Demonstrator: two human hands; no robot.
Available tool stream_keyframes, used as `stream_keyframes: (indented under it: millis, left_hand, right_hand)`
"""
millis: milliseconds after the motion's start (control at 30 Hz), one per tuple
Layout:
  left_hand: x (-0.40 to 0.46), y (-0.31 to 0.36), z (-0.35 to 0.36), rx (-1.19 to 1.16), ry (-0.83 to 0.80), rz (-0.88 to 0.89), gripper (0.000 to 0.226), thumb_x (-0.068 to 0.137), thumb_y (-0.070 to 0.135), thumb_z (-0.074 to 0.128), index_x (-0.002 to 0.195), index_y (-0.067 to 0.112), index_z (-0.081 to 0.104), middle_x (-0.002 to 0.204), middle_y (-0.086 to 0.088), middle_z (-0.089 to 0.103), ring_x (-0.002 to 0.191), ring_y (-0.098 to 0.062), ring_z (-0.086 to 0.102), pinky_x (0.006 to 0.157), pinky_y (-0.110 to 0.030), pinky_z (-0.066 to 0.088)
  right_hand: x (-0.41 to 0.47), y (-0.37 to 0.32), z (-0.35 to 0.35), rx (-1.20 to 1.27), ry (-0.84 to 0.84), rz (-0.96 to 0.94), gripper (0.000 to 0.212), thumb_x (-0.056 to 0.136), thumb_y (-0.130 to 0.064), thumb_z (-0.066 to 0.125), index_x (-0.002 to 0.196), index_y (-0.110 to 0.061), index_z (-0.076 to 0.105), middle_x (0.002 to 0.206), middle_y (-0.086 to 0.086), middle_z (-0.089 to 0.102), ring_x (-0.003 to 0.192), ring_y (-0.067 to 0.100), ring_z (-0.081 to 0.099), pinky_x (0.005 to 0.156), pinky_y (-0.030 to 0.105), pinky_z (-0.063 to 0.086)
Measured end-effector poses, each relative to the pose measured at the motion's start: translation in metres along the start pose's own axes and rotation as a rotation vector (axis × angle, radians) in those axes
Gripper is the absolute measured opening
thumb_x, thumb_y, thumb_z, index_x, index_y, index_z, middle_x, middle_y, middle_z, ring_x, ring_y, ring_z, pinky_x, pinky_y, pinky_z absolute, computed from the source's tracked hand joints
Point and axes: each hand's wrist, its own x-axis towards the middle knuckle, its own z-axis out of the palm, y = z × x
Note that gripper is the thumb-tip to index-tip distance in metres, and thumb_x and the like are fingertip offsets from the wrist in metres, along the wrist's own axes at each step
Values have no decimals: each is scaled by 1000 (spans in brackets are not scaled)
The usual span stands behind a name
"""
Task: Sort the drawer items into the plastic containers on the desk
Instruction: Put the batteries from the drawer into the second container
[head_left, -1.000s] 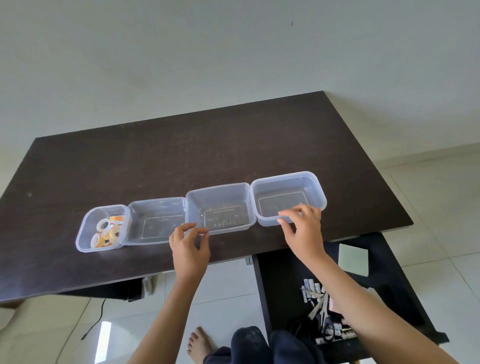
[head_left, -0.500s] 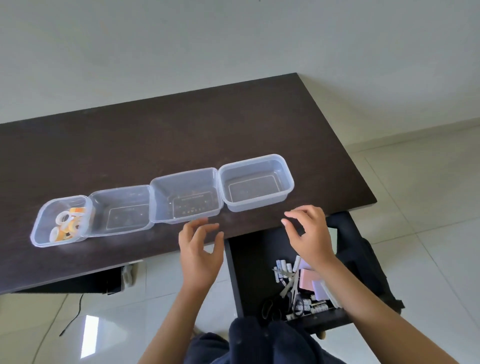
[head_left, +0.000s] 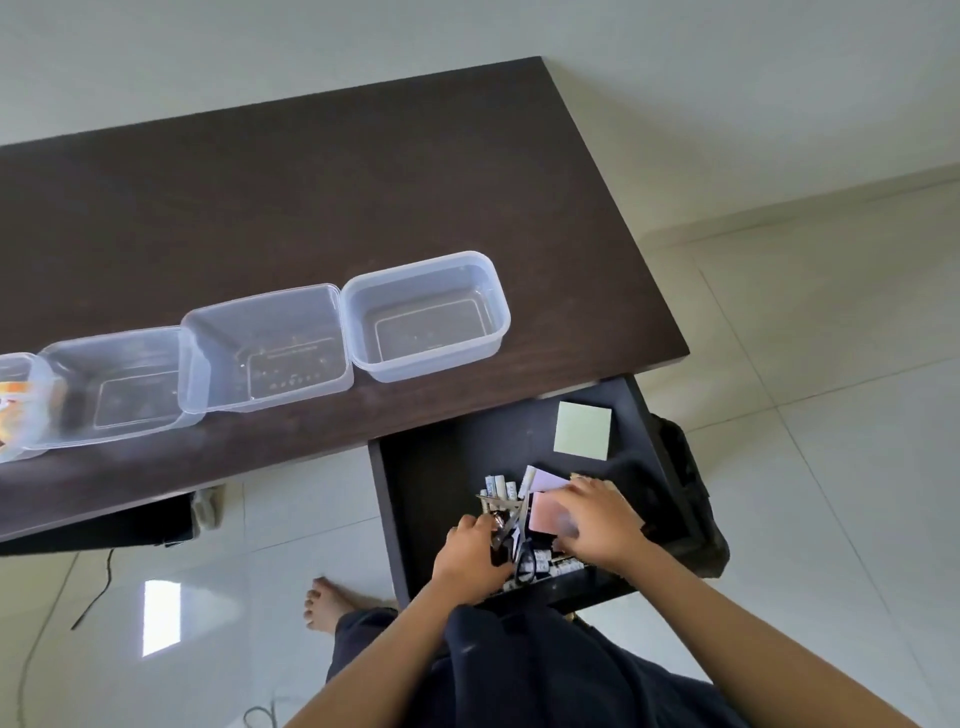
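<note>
hands work inside the open drawer (head_left: 447, 457): left hand (head_left: 470, 551) curls into the clutter beside the scissors (head_left: 522, 558), grip unclear; right hand (head_left: 597, 514) lies flat on the pink pad (head_left: 543, 514), probably to lift it. three containers (head_left: 426, 317) stand empty on the desk (head_left: 311, 182), ready to receive.

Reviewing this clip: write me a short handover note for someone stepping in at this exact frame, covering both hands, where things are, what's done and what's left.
Left hand: down in the open drawer, fingers curled at the scissors; whether it grips them is unclear.
Right hand: lying on the pink sticky notes; grip unclear.
Drawer also holds a green sticky pad at the back, a purple pad and a cluster of batteries.
On the desk: a row of clear containers. The leftmost container has orange-and-white items; the other three, including the right-end container, look empty.
Left: nearly all the drawer items.
</note>
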Motion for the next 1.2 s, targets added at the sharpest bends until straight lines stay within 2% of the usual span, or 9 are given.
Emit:
stream_keyframes:
  millis: [100,200,333,500,633,800,1033,1133,1200]
  left_hand:
    - [9,3,11,37,2,-51,61,75,46,68,124,17,46,126,-5,49,119,-26,44,96,-40,46]
    - [16,11,17,54,44,-91,65,72,54,68,121,17,48,125,-3,51,119,-25,46,95,-41,45]
    - [23,19,23,83,66,-149,74,67,64,66,121,16,49,127,-4,51,121,-26,45,99,-41,40]
    - [24,23,27,38,73,-203,75,61,75,61,113,20,56,122,-3,51,119,-26,45,98,-42,36]
    - [25,24,28,-9,88,-215,61,71,55,62,118,18,53,122,-5,52,118,-27,46,98,-42,37]
    - [21,15,22,-171,95,-191,26,83,31,52,101,12,51,106,-5,62,105,-27,57,93,-40,41]
    - [17,-1,5,-252,127,-76,25,92,21,50,116,15,49,112,-9,61,100,-30,59,83,-38,49]
    - [21,-6,-9,-242,187,-75,19,91,21,51,109,14,52,108,-10,62,97,-31,59,81,-39,50]
    - [26,-7,-21,-256,241,-83,21,91,21,53,110,13,54,107,-11,64,95,-31,61,81,-40,51]
  right_hand:
    - [5,-3,6,-50,-42,43,61,79,-38,61,135,-32,39,135,0,44,132,27,32,101,42,27]
    - [7,-3,13,-87,0,66,55,82,-31,51,135,-29,36,136,0,43,130,27,35,96,43,28]
    - [9,4,17,-107,-12,91,50,86,-30,45,135,-24,36,142,4,36,135,28,29,103,46,25]
    - [10,7,11,-168,-20,94,41,83,-27,51,123,-22,43,133,4,42,123,28,38,96,46,31]
    - [15,11,9,-154,-45,114,42,76,-27,57,116,-24,45,122,1,45,113,27,41,90,44,34]
    - [16,18,1,35,27,129,34,69,-30,67,91,-25,42,95,-9,48,100,22,47,83,39,33]
    - [12,25,-18,314,14,105,24,77,-8,58,84,-26,44,86,-3,56,79,22,53,66,34,46]
    - [14,22,-28,408,62,104,24,77,0,56,84,-21,49,85,4,57,71,24,59,48,28,45]
    - [17,20,-31,422,105,128,20,79,2,54,86,-16,50,83,8,56,68,26,58,45,32,48]
